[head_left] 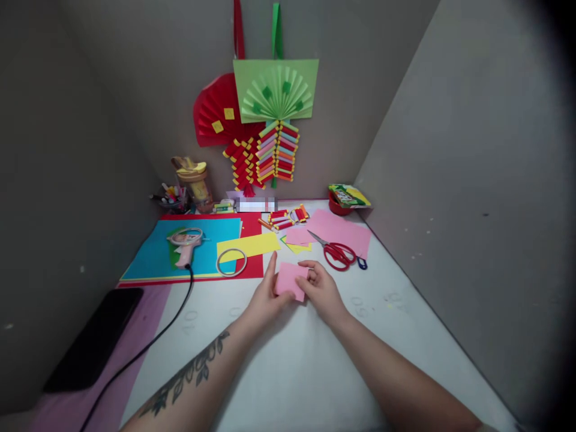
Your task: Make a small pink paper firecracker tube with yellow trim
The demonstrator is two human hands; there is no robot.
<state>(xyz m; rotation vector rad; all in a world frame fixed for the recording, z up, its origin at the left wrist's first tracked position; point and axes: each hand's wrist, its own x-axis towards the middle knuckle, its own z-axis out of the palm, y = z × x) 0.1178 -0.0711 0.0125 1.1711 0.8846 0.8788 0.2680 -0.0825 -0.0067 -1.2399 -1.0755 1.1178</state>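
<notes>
Between my two hands is a small square of pink paper [288, 279], held just above the white tabletop. My left hand [270, 292] grips its left and lower edge, thumb in front and index finger pointing up and away. On the right side, my right hand [320, 288] pinches the paper between thumb and fingers. Beyond them lie red-handled scissors [339, 255], partly on a large pink sheet [344, 228]. A yellow paper strip [252, 245] and a silver ring [231, 263] rest ahead of my left hand.
A glue gun [184, 249] sits on blue sheets [144, 255], its black cord running toward me. A black slab [96, 339] lies at left. Small paper rolls [285, 219], a pen holder [173, 201] and a red bowl [341, 204] stand at the back. Paper fan decorations [279, 93] hang on the wall.
</notes>
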